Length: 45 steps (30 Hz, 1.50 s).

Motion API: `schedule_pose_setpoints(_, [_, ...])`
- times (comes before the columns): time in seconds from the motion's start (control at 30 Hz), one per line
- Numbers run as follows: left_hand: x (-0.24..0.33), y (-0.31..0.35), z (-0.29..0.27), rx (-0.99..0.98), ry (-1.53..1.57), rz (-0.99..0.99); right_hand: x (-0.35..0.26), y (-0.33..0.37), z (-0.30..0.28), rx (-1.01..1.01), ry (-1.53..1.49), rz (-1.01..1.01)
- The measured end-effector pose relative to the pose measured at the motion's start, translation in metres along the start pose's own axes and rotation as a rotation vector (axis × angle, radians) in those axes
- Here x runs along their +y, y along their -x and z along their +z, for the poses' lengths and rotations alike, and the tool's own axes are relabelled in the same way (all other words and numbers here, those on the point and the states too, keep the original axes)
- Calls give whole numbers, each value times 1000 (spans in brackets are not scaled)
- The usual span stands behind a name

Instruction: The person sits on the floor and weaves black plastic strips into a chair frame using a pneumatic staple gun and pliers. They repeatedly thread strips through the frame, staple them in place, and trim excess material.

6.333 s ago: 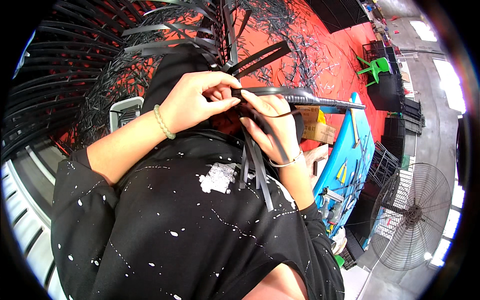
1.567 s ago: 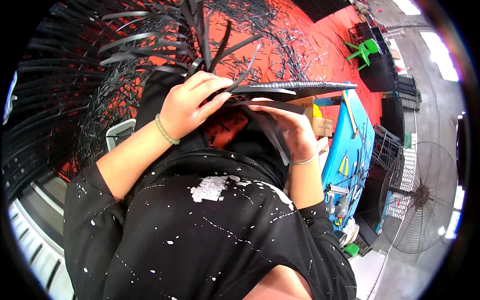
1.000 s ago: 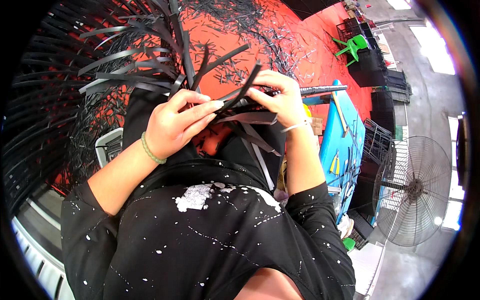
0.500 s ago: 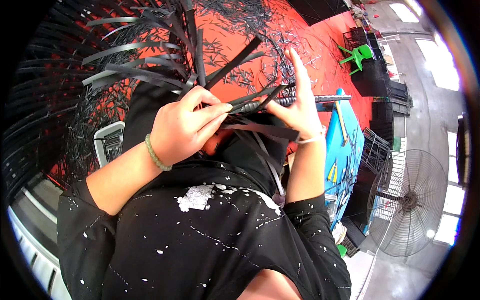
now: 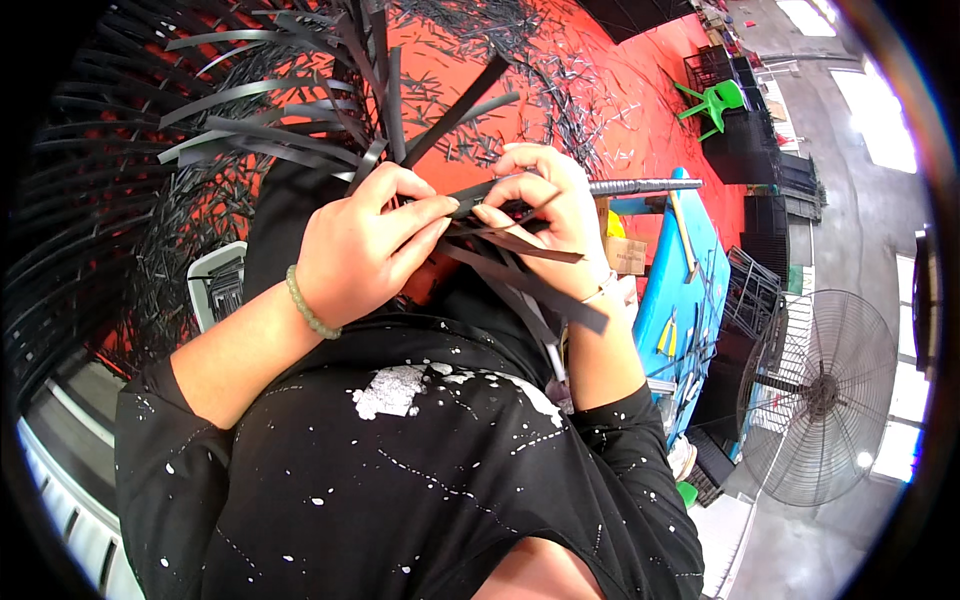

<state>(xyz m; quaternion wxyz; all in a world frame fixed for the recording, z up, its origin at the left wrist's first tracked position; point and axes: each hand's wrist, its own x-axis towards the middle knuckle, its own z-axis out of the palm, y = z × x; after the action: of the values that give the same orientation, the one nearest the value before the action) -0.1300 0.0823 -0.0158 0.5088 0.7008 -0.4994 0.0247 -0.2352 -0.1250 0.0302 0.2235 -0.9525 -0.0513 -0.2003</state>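
Head view, left hand: the left hand [image 5: 365, 255], with a pale green bead bracelet [image 5: 310, 305] on its wrist, has fingers curled and pressed together, pinching the flat dark grey strips [image 5: 500, 255] where they cross.
Head view, right hand: the right hand [image 5: 550, 215] is curled over the same crossing, thumb and fingertips nipping one strip just beside the left fingertips; the hands touch.
Strips: held above the lap, in front of the black paint-speckled shirt [image 5: 420, 480]; loose ends fan up towards the top left and hang down to the right.
Floor: a red mat [image 5: 600, 90] scattered with short dark offcuts.
Right side: a long blue workbench [image 5: 690, 290] carrying hand tools, a green plastic chair [image 5: 725, 100] beyond it, and a round-caged standing fan [image 5: 820, 395] at the lower right.
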Motion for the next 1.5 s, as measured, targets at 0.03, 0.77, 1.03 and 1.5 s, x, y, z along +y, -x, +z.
schedule_pose_setpoints(0.03, [0, 0, 1, 4, 2, -3, 2, -1, 0, -4, -26, 15])
schedule_pose_setpoints(0.77, [1, 0, 3, 75, 29, 21, -3, -8, -15, -115, 70, -18])
schedule_pose_setpoints(1.03, [-1, 0, 5, 70, 70, -2, 11, 4, 12, -19, -139, -24])
schedule_pose_setpoints(1.5, [-4, 0, 2, 41, 66, 7, 14, 1, 5, -44, -42, -82])
